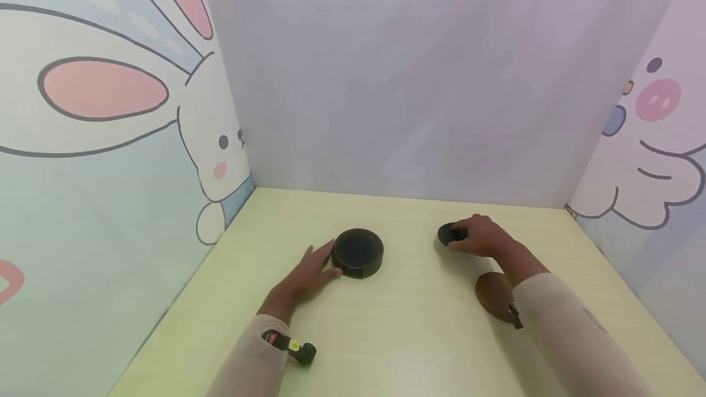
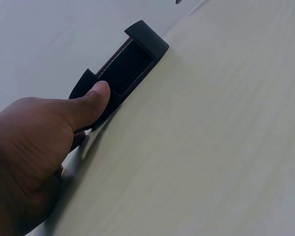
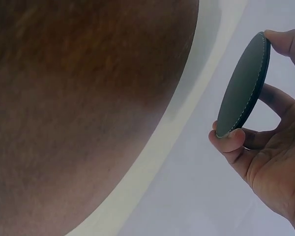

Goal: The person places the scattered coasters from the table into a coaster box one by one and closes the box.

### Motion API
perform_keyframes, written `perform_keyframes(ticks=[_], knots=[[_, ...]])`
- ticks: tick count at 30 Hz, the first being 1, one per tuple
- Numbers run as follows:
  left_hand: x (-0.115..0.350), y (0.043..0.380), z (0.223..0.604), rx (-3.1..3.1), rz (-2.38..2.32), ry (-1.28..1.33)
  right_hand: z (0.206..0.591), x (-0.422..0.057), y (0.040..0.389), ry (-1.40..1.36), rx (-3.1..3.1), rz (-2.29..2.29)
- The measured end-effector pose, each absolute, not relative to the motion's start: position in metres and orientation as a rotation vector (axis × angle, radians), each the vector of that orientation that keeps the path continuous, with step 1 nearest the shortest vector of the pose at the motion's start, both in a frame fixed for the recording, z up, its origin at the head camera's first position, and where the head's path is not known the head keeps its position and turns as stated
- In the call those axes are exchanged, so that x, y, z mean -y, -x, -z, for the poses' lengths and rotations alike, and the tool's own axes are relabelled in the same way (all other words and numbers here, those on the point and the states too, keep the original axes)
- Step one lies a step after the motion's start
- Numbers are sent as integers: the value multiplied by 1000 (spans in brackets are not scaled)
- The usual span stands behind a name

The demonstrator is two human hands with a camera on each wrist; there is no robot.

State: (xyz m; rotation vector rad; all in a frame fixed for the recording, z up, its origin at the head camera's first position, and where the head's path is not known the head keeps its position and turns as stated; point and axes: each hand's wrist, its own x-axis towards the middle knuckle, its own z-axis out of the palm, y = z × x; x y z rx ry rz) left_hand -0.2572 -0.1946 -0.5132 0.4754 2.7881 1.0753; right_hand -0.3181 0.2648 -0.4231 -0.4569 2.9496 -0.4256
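Note:
In the head view, a round black coaster holder (image 1: 358,253) stands on the table. My left hand (image 1: 307,276) grips its left side, thumb at the front and fingers farther back. The left wrist view shows the thumb over a cut-out in the wall, where dark ridged layers and a stitched edge appear inside. To the right, my right hand (image 1: 478,236) pinches a black round coaster (image 3: 243,86) by its rim; white stitching runs round its edge. The coaster is tilted, with a shadow under it. Below the right wrist shows a brown round disc (image 1: 493,296).
The pale wooden table (image 1: 397,336) meets a plain light backdrop (image 1: 397,78) at the back. Side panels with a cartoon rabbit (image 1: 209,121) on the left and another cartoon figure (image 1: 656,164) on the right enclose it. A small camera (image 1: 300,351) is strapped to the left wrist.

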Motion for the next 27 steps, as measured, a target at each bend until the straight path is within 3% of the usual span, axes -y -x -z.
perform_keyframes(ticks=[16,27], knots=[[197,260,516,-2788,-1058,-487,420,-216,304,686,-3002,489],[196,259,513,-2788,-1058,-523,420,-178,294,697,-3067,457]])
